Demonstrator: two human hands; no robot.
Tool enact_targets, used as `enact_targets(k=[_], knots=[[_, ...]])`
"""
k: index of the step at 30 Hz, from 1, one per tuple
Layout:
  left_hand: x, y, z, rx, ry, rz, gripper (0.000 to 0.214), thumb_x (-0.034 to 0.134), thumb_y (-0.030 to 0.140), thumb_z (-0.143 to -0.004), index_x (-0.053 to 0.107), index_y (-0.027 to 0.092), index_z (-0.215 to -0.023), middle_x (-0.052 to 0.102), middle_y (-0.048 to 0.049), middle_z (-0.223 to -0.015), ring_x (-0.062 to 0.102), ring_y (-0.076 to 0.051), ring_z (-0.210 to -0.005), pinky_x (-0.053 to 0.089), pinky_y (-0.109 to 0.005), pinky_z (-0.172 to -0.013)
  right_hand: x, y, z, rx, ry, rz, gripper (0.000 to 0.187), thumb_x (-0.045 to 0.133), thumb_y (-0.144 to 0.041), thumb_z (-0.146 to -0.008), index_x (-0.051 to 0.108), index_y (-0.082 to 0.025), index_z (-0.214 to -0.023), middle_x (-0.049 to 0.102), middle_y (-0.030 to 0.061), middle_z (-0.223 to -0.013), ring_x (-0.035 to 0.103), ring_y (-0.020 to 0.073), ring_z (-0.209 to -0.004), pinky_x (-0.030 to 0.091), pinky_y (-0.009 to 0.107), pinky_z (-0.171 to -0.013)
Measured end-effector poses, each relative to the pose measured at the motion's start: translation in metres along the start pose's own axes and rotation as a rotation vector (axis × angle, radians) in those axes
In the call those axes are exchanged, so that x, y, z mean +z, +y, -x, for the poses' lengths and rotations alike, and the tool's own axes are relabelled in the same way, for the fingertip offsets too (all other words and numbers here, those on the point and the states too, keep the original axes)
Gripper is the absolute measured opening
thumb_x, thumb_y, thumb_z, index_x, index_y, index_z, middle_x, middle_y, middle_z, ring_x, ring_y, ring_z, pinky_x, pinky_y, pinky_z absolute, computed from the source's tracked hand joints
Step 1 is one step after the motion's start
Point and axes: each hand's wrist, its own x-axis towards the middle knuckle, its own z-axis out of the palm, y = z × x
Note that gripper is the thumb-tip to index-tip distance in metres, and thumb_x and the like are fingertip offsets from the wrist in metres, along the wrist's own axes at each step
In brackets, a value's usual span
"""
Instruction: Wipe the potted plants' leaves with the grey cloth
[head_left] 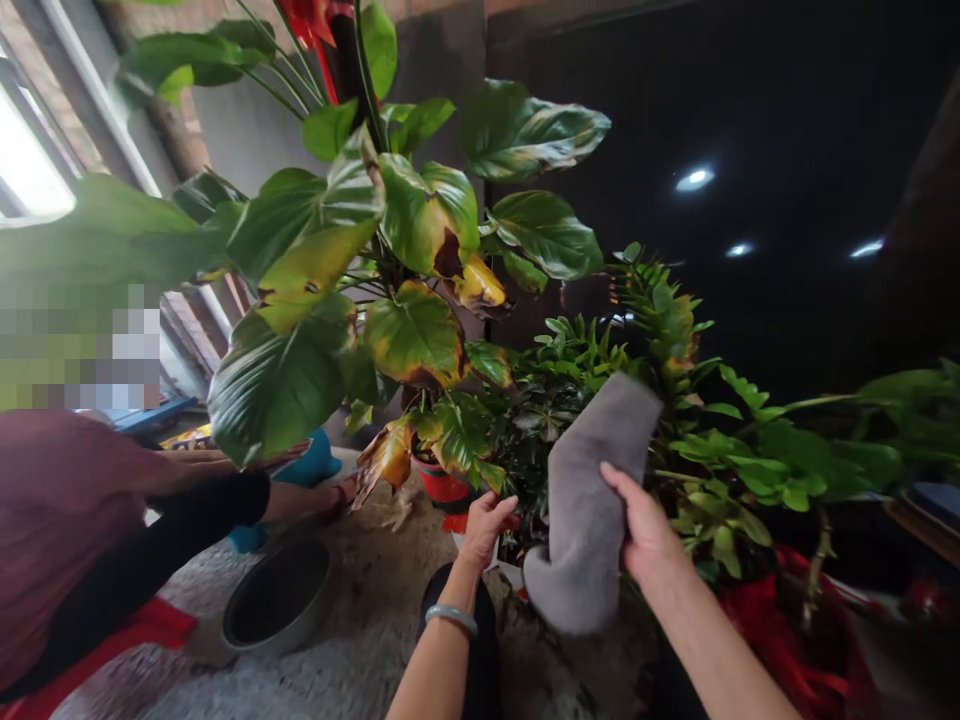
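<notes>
My right hand [651, 535] grips a grey cloth [589, 510] by its right edge. The cloth hangs in front of the low plants, its outline slightly blurred. Lower left of the cloth is my left hand [486, 528], with a bangle on the wrist, its fingers apart and nothing visible in them. It is just below the lowest leaves of a tall, large-leaved potted plant [416, 330], some of whose leaves are yellow and brown. That plant's red pot [442, 482] stands just behind my left hand.
Another person [82, 530] sits at the left, an arm stretched toward the plant. A grey basin [277, 600] rests on the floor beside a blue object [311, 458]. Bushy plants [581, 350] line the dark, shiny wall [787, 170]; a red-wrapped pot [787, 630] stands at right.
</notes>
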Motion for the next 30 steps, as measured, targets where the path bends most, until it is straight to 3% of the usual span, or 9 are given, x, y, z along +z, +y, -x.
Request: enact_targets(k=[3,6,12,14,17,20,22,26,30], knots=[[0.002,-0.001,-0.001,-0.015,-0.018,-0.076,0.032,0.082,0.034,-0.041,0.061,0.014,-0.056,0.054,0.0045,-0.045,0.045,-0.008,-0.041,0.036,-0.022,-0.044,-0.012,0.049,0.020,0.156,-0.036,0.155,0.030,0.073,-0.040,-0.056,0.068,-0.017,-0.075,0.074,0.0074,-0.066,0.070,0.0306,-0.078,0.055,0.040,-0.071],[0.001,-0.002,-0.004,-0.039,-0.018,-0.114,0.030,0.079,0.034,-0.044,0.057,0.015,-0.048,0.050,0.0043,-0.039,0.041,-0.007,-0.039,0.032,-0.022,-0.042,-0.027,0.062,0.045,0.101,0.007,0.309,0.033,0.077,-0.041,-0.052,0.068,-0.018,-0.075,0.074,0.0054,-0.066,0.070,0.0290,-0.070,0.055,0.039,-0.069],[0.000,-0.003,-0.005,-0.041,-0.027,-0.091,0.029,0.079,0.034,-0.043,0.058,0.015,-0.050,0.051,0.0043,-0.044,0.044,-0.008,-0.039,0.035,-0.023,-0.043,-0.012,-0.029,0.024,-0.255,0.074,0.097,0.035,0.077,-0.037,-0.048,0.069,-0.018,-0.076,0.073,0.0046,-0.063,0.069,0.0291,-0.070,0.055,0.039,-0.069],[-0.001,-0.003,-0.004,-0.042,-0.034,-0.090,0.030,0.080,0.035,-0.042,0.059,0.015,-0.050,0.052,0.0039,-0.045,0.045,-0.008,-0.040,0.035,-0.023,-0.043,-0.007,-0.036,0.006,-0.289,0.090,0.033,0.026,0.073,-0.034,-0.052,0.068,-0.020,-0.072,0.073,0.0042,-0.063,0.069,0.0282,-0.071,0.055,0.038,-0.069],[-0.003,-0.003,-0.004,-0.044,-0.047,-0.086,0.031,0.081,0.036,-0.042,0.060,0.015,-0.052,0.053,0.0036,-0.045,0.045,-0.008,-0.040,0.035,-0.023,-0.044,-0.017,0.001,-0.003,-0.092,0.043,0.093,0.023,0.072,-0.035,-0.054,0.068,-0.018,-0.069,0.072,0.0057,-0.062,0.069,0.0291,-0.072,0.055,0.039,-0.067],[-0.005,-0.002,-0.003,-0.056,-0.043,-0.086,0.031,0.081,0.035,-0.041,0.060,0.015,-0.050,0.052,0.0036,-0.043,0.044,-0.008,-0.039,0.035,-0.023,-0.044,-0.044,0.057,0.020,0.069,0.090,0.296,0.029,0.075,-0.041,-0.053,0.070,-0.017,-0.069,0.074,0.0066,-0.066,0.069,0.0313,-0.077,0.055,0.040,-0.067],[-0.007,-0.001,-0.003,-0.061,-0.031,-0.088,0.030,0.080,0.035,-0.041,0.060,0.015,-0.049,0.051,0.0034,-0.042,0.044,-0.008,-0.039,0.035,-0.023,-0.044,-0.058,0.073,0.040,0.083,0.117,0.377,0.032,0.077,-0.043,-0.052,0.071,-0.018,-0.072,0.075,0.0070,-0.074,0.068,0.0311,-0.082,0.054,0.038,-0.069],[-0.006,0.002,-0.002,-0.069,-0.046,-0.088,0.027,0.078,0.034,-0.042,0.060,0.015,-0.050,0.051,0.0034,-0.043,0.044,-0.009,-0.040,0.037,-0.024,-0.044,-0.049,0.032,0.051,0.017,0.044,0.269,0.039,0.078,-0.044,-0.049,0.071,-0.017,-0.076,0.075,0.0083,-0.071,0.069,0.0323,-0.075,0.054,0.040,-0.066],[-0.002,0.003,-0.001,-0.083,-0.032,-0.087,0.027,0.078,0.033,-0.041,0.059,0.016,-0.049,0.051,0.0037,-0.043,0.044,-0.009,-0.040,0.036,-0.024,-0.043,-0.010,-0.022,0.020,-0.226,0.053,0.028,0.032,0.074,-0.039,-0.054,0.069,-0.019,-0.078,0.074,0.0056,-0.067,0.070,0.0301,-0.074,0.055,0.039,-0.068]])
